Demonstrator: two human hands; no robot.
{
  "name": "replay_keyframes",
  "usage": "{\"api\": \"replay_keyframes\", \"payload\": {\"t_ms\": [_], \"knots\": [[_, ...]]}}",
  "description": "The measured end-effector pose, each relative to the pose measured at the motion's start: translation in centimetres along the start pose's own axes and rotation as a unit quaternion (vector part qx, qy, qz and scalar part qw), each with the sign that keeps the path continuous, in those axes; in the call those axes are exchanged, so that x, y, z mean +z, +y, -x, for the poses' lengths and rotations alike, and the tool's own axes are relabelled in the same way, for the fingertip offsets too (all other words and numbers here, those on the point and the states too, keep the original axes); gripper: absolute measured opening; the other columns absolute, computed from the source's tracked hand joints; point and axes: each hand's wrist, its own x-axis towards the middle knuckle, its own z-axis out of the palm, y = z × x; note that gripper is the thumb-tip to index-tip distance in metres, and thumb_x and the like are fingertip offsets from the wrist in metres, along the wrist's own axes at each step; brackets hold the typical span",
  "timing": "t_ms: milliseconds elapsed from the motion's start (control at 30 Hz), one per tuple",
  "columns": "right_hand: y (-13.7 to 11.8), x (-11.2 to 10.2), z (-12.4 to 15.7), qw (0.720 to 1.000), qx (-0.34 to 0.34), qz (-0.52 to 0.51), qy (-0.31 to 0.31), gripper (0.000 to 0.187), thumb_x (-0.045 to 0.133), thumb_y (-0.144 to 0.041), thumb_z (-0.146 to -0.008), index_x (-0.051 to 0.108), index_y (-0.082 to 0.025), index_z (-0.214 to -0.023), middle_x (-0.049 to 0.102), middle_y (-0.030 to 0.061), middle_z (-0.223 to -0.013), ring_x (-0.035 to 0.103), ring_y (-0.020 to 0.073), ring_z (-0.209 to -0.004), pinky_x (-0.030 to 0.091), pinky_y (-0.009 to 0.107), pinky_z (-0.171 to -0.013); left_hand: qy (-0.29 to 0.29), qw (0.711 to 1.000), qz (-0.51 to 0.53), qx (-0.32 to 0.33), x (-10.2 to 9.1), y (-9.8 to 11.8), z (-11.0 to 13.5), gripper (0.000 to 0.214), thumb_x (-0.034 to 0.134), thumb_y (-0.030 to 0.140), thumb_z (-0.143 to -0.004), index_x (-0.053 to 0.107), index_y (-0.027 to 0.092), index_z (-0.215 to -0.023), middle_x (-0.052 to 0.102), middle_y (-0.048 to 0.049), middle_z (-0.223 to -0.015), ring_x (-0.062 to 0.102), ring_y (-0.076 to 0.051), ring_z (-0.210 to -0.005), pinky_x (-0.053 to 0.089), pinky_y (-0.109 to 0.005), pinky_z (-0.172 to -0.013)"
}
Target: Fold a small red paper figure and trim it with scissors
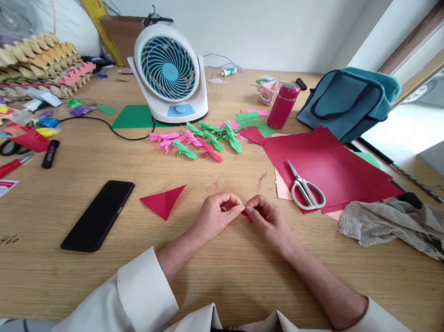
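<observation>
Surface: a pale wooden table [229, 286], with a white wall behind and a desk fan [169, 74] at the far side. Both hands are held together over the table, near its front edge. A small red paper piece [243, 212] is pinched between thumb and forefinger of the left hand [215, 216] and of the right hand [268, 218]. Most of it is hidden by the fingers, so its shape cannot be told. The other fingers are curled.

A red folded triangle [163, 200] lies just left of the left hand, with a black phone [98, 215] further left. White-handled scissors [305, 188] rest on red paper sheets [330, 159] to the right of the right hand. Pink and green folded paper figures [201, 139] lie beyond the hands.

Judged: a fine fold on the small piece is in hand. A further crease calls for aligned edges and firm fingertip pressure, with the piece steadied by both pinches.
</observation>
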Motion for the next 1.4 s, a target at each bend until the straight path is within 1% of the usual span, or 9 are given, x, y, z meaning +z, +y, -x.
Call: {"api": "replay_keyframes", "payload": {"t_ms": [100, 167, 300, 400, 633, 833, 967, 1133, 1400], "knots": [[0.0, 0.1, -0.1, 1.0, 0.002, -0.007, -0.009, 0.024, 0.057, -0.042, -0.091, 0.057, -0.02, -0.082, 0.056, -0.0007, -0.068, 0.048, 0.0139, -0.061, 0.038, 0.027, -0.06, 0.02, 0.999, -0.041, 0.021, 0.0, 0.4, 0.0, 0.012, 0.062, 0.02, -0.079, 0.062, 0.015, -0.068, 0.061, 0.0006, -0.07, 0.054, -0.01, -0.065, 0.041, -0.02, -0.061], [0.0, 0.1, -0.2, 1.0, 0.005, -0.019, -0.01, 0.025, 0.057, -0.044, -0.09, 0.057, -0.02, -0.082, 0.055, -0.0009, -0.067, 0.048, 0.0136, -0.061, 0.038, 0.027, -0.059, 0.017, 0.999, -0.027, 0.023, 0.0, 0.3, 0.0, 0.012, 0.062, 0.021, -0.08, 0.062, 0.015, -0.07, 0.061, 0.0004, -0.071, 0.055, -0.01, -0.067, 0.042, -0.02, -0.062], [0.1, -0.1, -0.5, 0.998, 0.018, -0.057, 0.012, 0.03, 0.061, -0.048, -0.088, 0.056, -0.02, -0.08, 0.055, -0.0014, -0.064, 0.048, 0.0131, -0.06, 0.038, 0.026, -0.059, -0.007, 0.998, 0.06, -0.014, -0.3, -0.6, -0.2, 0.024, 0.062, 0.038, -0.085, 0.064, 0.015, -0.079, 0.06, 0.0012, -0.07, 0.051, -0.009, -0.059, 0.041, -0.02, -0.056], [0.0, -0.2, -0.6, 0.996, 0.031, -0.085, 0.025, 0.034, 0.064, -0.052, -0.084, 0.056, -0.02, -0.079, 0.055, -0.0016, -0.064, 0.048, 0.0129, -0.06, 0.038, 0.026, -0.058, 0.005, 0.996, 0.079, -0.034, -0.6, -1.0, -0.3, 0.033, 0.06, 0.048, -0.086, 0.063, 0.016, -0.082, 0.054, 0.0034, -0.062, 0.046, -0.008, -0.052, 0.038, -0.02, -0.05], [-0.1, -0.2, -0.6, 0.996, 0.035, -0.083, 0.02, 0.035, 0.065, -0.053, -0.083, 0.057, -0.019, -0.079, 0.056, -0.001, -0.064, 0.049, 0.0133, -0.06, 0.04, 0.026, -0.059, 0.017, 0.999, 0.019, -0.03, -0.6, -0.6, -0.4, 0.019, 0.067, 0.032, -0.08, 0.066, 0.014, -0.076, 0.065, -0.0005, -0.07, 0.055, -0.01, -0.063, 0.044, -0.021, -0.06], [0.6, 0.0, -0.3, 1.0, 0.007, -0.009, 0.002, 0.025, 0.067, -0.043, -0.083, 0.062, -0.019, -0.087, 0.062, 0.0021, -0.078, 0.054, 0.0152, -0.07, 0.044, 0.026, -0.065, 0.024, 0.999, 0.002, -0.036, -0.6, -0.5, -0.2, 0.022, 0.068, 0.034, -0.079, 0.067, 0.013, -0.072, 0.066, -0.0015, -0.068, 0.056, -0.011, -0.063, 0.043, -0.022, -0.06], [0.5, 0.0, -0.2, 0.999, 0.007, 0.04, 0.015, 0.024, 0.067, -0.041, -0.082, 0.06, -0.018, -0.076, 0.056, -0.0005, -0.068, 0.048, 0.013, -0.062, 0.038, 0.025, -0.057, 0.01, 0.999, 0.017, -0.043, -0.5, -0.6, -0.2, 0.023, 0.069, 0.035, -0.077, 0.067, 0.014, -0.069, 0.063, 0.0005, -0.063, 0.052, -0.01, -0.058, 0.04, -0.021, -0.056], [0.3, -0.1, -0.3, 0.999, 0.029, -0.011, 0.022, 0.031, 0.069, -0.045, -0.079, 0.056, -0.018, -0.07, 0.043, -0.0048, -0.058, 0.034, 0.0095, -0.053, 0.028, 0.023, -0.05, -0.024, 0.996, 0.056, -0.064, -0.6, -0.7, -0.3, 0.026, 0.067, 0.041, -0.079, 0.066, 0.015, -0.076, 0.054, 0.0041, -0.055, 0.046, -0.008, -0.05, 0.036, -0.02, -0.05], [0.2, -0.2, -0.4, 0.997, 0.048, -0.053, 0.008, 0.037, 0.072, -0.05, -0.076, 0.054, -0.019, -0.069, 0.038, -0.0067, -0.055, 0.027, 0.0081, -0.049, 0.022, 0.023, -0.046, 0.005, 1.0, 0.013, -0.02, -0.8, -0.3, -0.2, 0.028, 0.066, 0.039, -0.081, 0.06, 0.015, -0.067, 0.05, 0.0044, -0.054, 0.043, -0.007, -0.051, 0.034, -0.02, -0.05]]}}
